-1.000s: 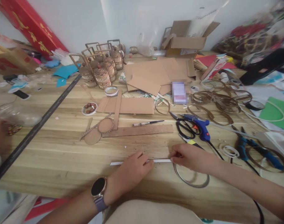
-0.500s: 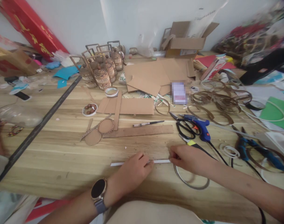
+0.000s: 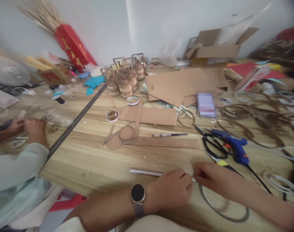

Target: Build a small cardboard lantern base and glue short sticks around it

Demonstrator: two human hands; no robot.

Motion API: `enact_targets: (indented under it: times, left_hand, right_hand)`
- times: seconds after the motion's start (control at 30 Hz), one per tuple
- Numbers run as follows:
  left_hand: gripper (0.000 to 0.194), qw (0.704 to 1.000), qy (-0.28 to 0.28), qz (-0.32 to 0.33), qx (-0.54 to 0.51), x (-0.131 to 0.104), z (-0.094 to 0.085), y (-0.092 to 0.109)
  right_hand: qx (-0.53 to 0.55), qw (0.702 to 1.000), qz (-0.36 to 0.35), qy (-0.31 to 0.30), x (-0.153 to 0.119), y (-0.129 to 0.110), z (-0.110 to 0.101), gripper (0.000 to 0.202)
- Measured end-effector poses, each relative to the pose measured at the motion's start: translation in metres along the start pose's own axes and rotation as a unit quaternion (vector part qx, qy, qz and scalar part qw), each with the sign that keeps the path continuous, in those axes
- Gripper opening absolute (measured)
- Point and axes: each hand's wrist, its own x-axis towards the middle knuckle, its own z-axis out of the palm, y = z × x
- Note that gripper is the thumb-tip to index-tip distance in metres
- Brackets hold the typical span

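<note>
Strip (image 3: 145, 172) before pen (image 3: 170, 135), scissors (image 3: 205, 133) to the right, baskets (image 3: 126, 88) far behind

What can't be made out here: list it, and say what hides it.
Head view throughout:
White strip: part, hidden by the left hand.
Right hand: underside, hidden by the hand itself.
Lavender rectangle: any print, lost to pixelation.
Co-worker: head, cut off by the left edge.

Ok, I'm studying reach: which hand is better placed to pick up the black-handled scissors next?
Probably the right hand: nearer the scissors; the left hand lies over the white strip.
</note>
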Motion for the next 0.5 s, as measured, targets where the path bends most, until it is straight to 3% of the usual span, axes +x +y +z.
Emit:
enact_targets:
  times: [0.1,0.2,0.23,0.27,0.33,0.43,0.5]
  left_hand:
    - [0.013,0.999,-0.020,-0.028,0.003,-0.013,-0.002,-0.005]
    - [0.015,0.997,-0.043,-0.070,0.012,-0.036,-0.014,-0.023]
    - [0.019,0.994,-0.051,-0.097,0.019,-0.046,-0.020,-0.032]
    - [0.021,0.981,-0.051,-0.186,0.035,-0.057,-0.027,-0.042]
    - [0.021,0.922,-0.043,-0.377,0.081,-0.080,-0.041,-0.065]
    - [0.031,0.835,-0.016,-0.532,0.140,-0.113,-0.056,-0.095]
    - [0.034,0.789,-0.014,-0.597,0.147,-0.126,-0.059,-0.108]
  right_hand:
    - [0.014,1.000,-0.006,-0.001,0.002,0.002,0.002,0.019]
    - [0.023,1.000,-0.009,0.005,0.003,0.004,0.003,0.021]
    - [0.028,1.000,-0.012,0.007,0.003,0.005,0.003,0.021]
    - [0.032,0.999,-0.014,0.010,0.003,0.006,0.003,0.022]
    - [0.040,0.999,-0.022,0.019,0.004,0.007,0.003,0.021]
    - [0.054,0.997,-0.028,0.036,0.006,0.008,0.002,0.019]
    - [0.061,0.996,-0.035,0.053,0.007,0.008,0.002,0.018]
